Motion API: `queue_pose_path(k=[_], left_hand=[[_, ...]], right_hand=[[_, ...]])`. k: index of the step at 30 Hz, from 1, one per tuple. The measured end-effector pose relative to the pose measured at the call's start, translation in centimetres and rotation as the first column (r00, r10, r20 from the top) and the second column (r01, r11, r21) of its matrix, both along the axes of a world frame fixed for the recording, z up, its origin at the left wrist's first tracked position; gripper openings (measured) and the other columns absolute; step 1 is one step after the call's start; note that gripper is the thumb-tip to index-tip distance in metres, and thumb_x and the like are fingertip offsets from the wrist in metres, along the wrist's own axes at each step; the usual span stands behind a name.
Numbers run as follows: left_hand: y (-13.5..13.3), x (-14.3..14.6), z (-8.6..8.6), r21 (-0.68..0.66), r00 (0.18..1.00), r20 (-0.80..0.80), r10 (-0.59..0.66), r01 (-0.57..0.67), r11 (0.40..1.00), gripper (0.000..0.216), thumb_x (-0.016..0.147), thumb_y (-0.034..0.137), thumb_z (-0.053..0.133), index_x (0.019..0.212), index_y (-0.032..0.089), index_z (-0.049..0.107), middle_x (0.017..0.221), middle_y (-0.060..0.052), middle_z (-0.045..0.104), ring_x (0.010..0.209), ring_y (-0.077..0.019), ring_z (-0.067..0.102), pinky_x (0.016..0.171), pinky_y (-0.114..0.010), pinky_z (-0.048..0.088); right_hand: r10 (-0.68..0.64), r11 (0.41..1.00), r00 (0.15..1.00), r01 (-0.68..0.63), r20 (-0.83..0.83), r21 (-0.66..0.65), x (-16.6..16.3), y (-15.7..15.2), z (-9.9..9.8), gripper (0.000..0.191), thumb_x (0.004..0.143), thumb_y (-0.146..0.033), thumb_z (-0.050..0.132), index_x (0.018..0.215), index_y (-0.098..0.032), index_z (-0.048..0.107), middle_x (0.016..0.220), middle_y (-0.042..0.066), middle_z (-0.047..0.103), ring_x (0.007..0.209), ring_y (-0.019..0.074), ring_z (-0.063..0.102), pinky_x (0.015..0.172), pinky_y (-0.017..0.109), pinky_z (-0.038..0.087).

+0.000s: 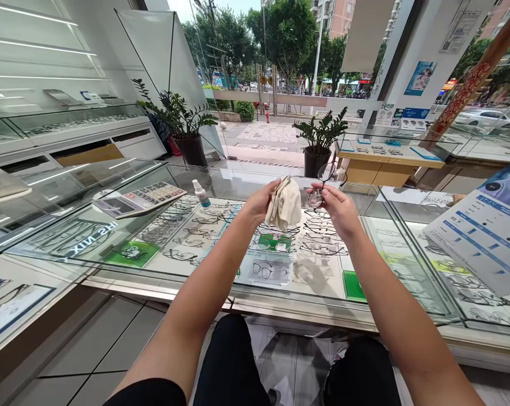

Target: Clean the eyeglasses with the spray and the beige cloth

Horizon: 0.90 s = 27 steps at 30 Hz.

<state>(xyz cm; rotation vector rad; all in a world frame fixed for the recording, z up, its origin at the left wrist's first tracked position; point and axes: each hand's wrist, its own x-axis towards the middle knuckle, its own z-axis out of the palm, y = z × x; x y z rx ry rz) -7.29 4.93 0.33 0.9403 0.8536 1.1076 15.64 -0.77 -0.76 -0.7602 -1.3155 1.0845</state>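
Observation:
My left hand [261, 203] is closed on a cream cleaning cloth [285, 204] that hangs down from its fingers. My right hand [338, 207] pinches a pair of thin-framed glasses [324, 183] by one lens, held up a little right of the cloth. Both hands hover above the glass top of a display counter [221, 186] filled with rows of spectacle frames [187, 225]. A small spray bottle [201, 193] with a blue label stands on the counter, left of my left hand.
A magazine [140, 199] lies on the counter at the left. Two potted plants [183, 127] [320, 141] stand behind the counter near the glass shopfront. A blue-and-white leaflet board [483, 234] leans at the right. My dark-trousered knees [233, 361] are below.

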Motion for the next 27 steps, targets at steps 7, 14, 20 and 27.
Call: queue_pose_path(k=[7,14,20,27], left_hand=[[-2.1,2.1,-0.3,-0.053,0.955,0.245,-0.167,0.185,0.981,0.018,0.108,0.021,0.067,0.108,0.011,0.081,0.096,-0.010,0.084,0.080,-0.0176,0.077,0.080,-0.028,0.064],[-2.3,2.4,-1.6,0.050,0.938,0.214,-0.272,0.267,0.962,0.024,0.092,0.023,0.091,0.109,0.010,0.081,0.094,-0.008,0.083,0.079,-0.0155,0.075,0.074,-0.023,0.061],[-3.1,2.7,-1.5,0.121,0.902,0.133,-0.412,0.397,0.910,0.058,0.069,0.052,0.108,0.099,0.011,0.079,0.082,-0.005,0.079,0.063,-0.0122,0.067,0.060,-0.022,0.055],[-3.1,2.9,-2.0,0.121,0.904,0.082,-0.420,0.409,0.904,0.063,0.068,0.063,0.105,0.081,0.012,0.070,0.067,0.000,0.068,0.061,-0.0123,0.065,0.058,-0.022,0.052]], right_hand=[[-0.001,0.999,0.999,0.002,-0.032,0.039,0.0,-0.2,0.2,0.042,0.090,-0.061,0.083,0.117,-0.029,0.087,0.126,0.006,0.084,0.109,0.0242,0.072,0.092,0.038,0.056],[-0.022,0.992,0.999,0.018,0.034,0.127,0.1,0.6,-0.6,0.041,0.093,-0.063,0.081,0.118,-0.031,0.089,0.143,0.004,0.077,0.144,0.0291,0.063,0.125,0.044,0.049],[0.078,0.997,0.996,-0.079,0.031,0.014,-0.4,-0.2,-0.2,0.048,0.086,-0.065,0.088,0.119,-0.029,0.089,0.131,0.005,0.083,0.126,0.0285,0.072,0.122,0.045,0.051],[0.118,0.993,0.993,-0.117,0.032,-0.022,-1.0,-0.6,-0.2,0.055,0.082,-0.067,0.091,0.119,-0.027,0.089,0.126,0.006,0.086,0.120,0.0289,0.076,0.112,0.044,0.059]])
